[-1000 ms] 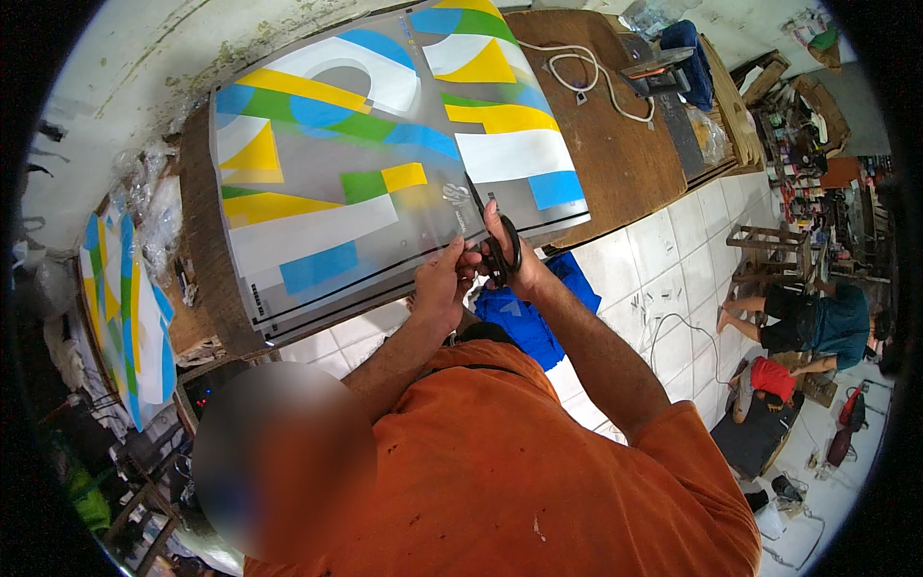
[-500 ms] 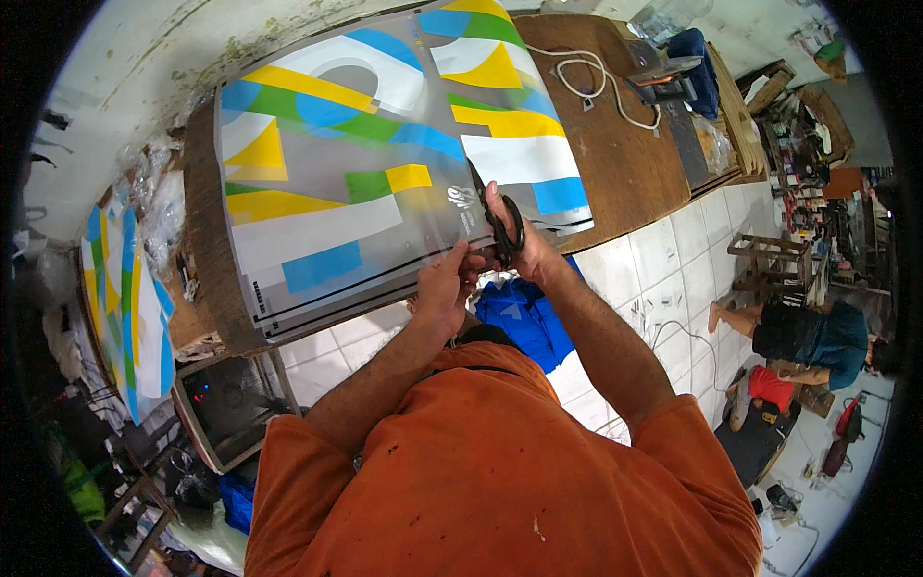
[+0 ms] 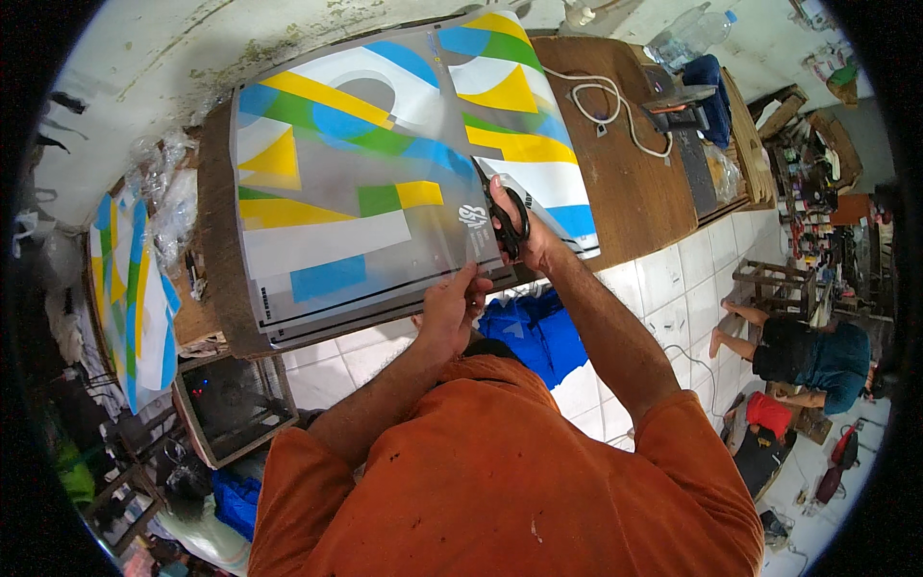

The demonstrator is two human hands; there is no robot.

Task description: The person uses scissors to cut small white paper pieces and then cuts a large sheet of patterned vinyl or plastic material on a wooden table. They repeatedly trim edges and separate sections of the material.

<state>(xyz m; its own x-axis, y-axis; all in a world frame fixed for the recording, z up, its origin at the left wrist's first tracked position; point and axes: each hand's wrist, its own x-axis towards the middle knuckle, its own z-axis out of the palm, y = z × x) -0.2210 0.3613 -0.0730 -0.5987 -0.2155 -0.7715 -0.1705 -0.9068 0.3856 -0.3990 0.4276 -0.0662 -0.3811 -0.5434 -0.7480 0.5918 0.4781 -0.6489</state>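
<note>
Fingers [image 3: 468,272] of the left hand [image 3: 448,312] are drawn together in a pinch at the near edge of the sheet [image 3: 404,173], thumb and forefinger almost meeting, the other fingers curled under. The right hand [image 3: 535,245] is curled around the handles of the black scissors [image 3: 520,219], its thumb lying along their upper side. The blades point away from the person, toward the table's far edge, and meet the sheet just right of the left fingertips; how far apart they stand I cannot tell.

The sheet, see-through with blue, green, yellow and white shapes, lies across the left and middle of the table [image 3: 625,178], from near its far edge to its near edge. Beside the blades, on the right, a pale flap of it is tilted.

Right of the sheet, a white cable [image 3: 623,115] loops on the bare wood. Toward the far right corner are a dark device [image 3: 677,108], a blue cloth [image 3: 707,85] and a clear bottle [image 3: 700,35]. At the left end are crumpled plastic [image 3: 173,207] and, past it, a second patterned sheet [image 3: 135,288].

Below the near edge, a blue bundle [image 3: 535,337] shows against the tiles [image 3: 678,269]. Well apart, off the right end, a co-worker [image 3: 835,361] in a teal top bends forward
</note>
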